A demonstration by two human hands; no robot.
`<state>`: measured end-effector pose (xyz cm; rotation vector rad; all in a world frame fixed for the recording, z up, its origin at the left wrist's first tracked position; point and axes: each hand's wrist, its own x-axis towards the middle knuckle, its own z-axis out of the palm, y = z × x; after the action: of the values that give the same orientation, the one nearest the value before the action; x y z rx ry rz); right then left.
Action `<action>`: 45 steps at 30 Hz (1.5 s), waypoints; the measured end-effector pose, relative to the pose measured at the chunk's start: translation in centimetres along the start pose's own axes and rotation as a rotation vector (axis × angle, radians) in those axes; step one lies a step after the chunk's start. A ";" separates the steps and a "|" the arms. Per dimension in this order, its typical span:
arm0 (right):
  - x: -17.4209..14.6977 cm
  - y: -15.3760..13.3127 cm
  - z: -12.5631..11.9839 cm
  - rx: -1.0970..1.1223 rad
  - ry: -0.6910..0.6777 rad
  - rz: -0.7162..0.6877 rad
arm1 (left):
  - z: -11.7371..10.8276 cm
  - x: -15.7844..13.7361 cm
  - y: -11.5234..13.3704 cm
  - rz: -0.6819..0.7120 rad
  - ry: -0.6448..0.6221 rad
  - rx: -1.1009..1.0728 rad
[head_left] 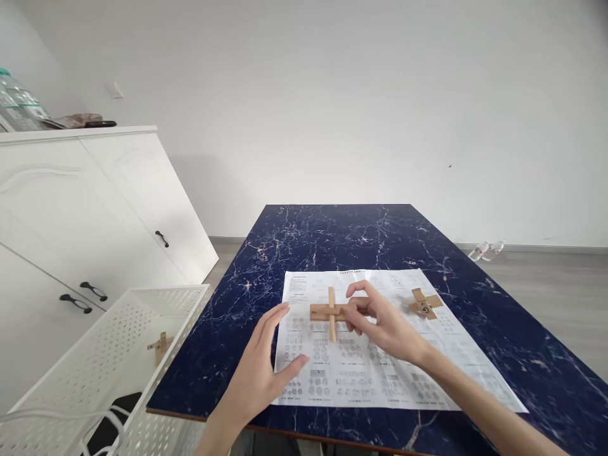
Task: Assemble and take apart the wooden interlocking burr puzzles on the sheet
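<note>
- Cross of light brown wooden bars (325, 312) in head view, above or on the white printed paper sheet (380, 383); cannot tell which.
- Pinched at its right end by thumb and fingers of right hand (375, 320).
- Left hand (256, 364) spread wide, empty, just beside the cross.
- Dark-marked, cross-shaped wooden block (424, 304) farther right, on the sheet.
- Step in hand, seemingly: handling the crossed bars.
- Called for next, probably: steady pinch, left-hand support at the free end.

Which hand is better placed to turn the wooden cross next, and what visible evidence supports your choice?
Probably the right hand: it holds one end of the wooden cross, whereas the left hand is open and apart from it, beside the printed sheet's left edge.
</note>
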<state>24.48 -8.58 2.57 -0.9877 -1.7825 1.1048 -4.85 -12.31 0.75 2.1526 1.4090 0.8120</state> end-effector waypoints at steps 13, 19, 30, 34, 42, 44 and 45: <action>1.5 3.2 1.7 0.287 0.033 0.102 | 2.0 9.6 0.3 0.175 -0.315 -0.178; 1.6 4.0 1.7 0.305 0.144 0.104 | 3.1 11.3 0.2 0.213 -0.330 -0.230; 1.4 4.9 2.7 0.268 0.175 0.162 | 4.0 11.1 -0.5 0.154 -0.302 -0.296; 1.3 4.9 2.6 0.267 0.174 0.165 | 4.2 11.0 -0.6 0.162 -0.300 -0.257; 0.7 3.9 2.3 0.158 0.181 0.074 | 4.0 10.4 -0.5 0.294 -0.238 -0.291; 0.7 3.8 2.2 0.173 0.179 0.080 | 4.0 10.4 -0.5 0.304 -0.238 -0.303; 0.7 3.9 2.2 0.186 0.173 0.084 | 4.0 10.5 -0.5 0.301 -0.250 -0.314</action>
<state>23.02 -7.39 -1.50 -1.0201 -1.4842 1.1767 0.76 -2.61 -0.05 2.1517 0.7880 0.7755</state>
